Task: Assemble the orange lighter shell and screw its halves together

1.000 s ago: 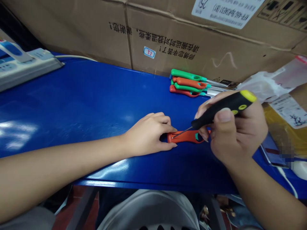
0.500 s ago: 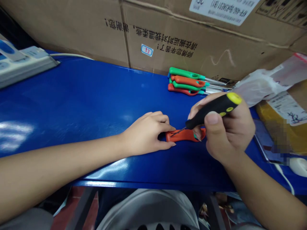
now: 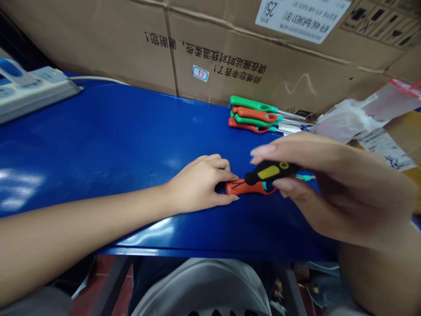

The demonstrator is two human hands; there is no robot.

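An orange long-reach lighter (image 3: 242, 188) lies flat on the blue table. My left hand (image 3: 204, 184) rests on the table, its thumb and forefinger closed around the lighter's left end. My right hand (image 3: 342, 188), slightly blurred, grips a black-and-yellow screwdriver (image 3: 267, 171) between thumb and fingers. The screwdriver slants down to the left, its thin shaft reaching the lighter body near my left fingertips. Whether the tip sits in a hole I cannot tell. Part of the lighter's right side is hidden behind my right hand.
Several green and orange lighters (image 3: 255, 115) are piled at the back against a large cardboard box (image 3: 108, 48). A power strip (image 3: 36, 94) is at the left. Plastic bags (image 3: 345, 118) and a parcel (image 3: 391, 149) stand at the right. The table edge is close to my lap.
My right hand has shifted its grip and swung right, away from the box, with the screwdriver handle now lower and flatter. My left hand and the lighter have stayed nearly in place.
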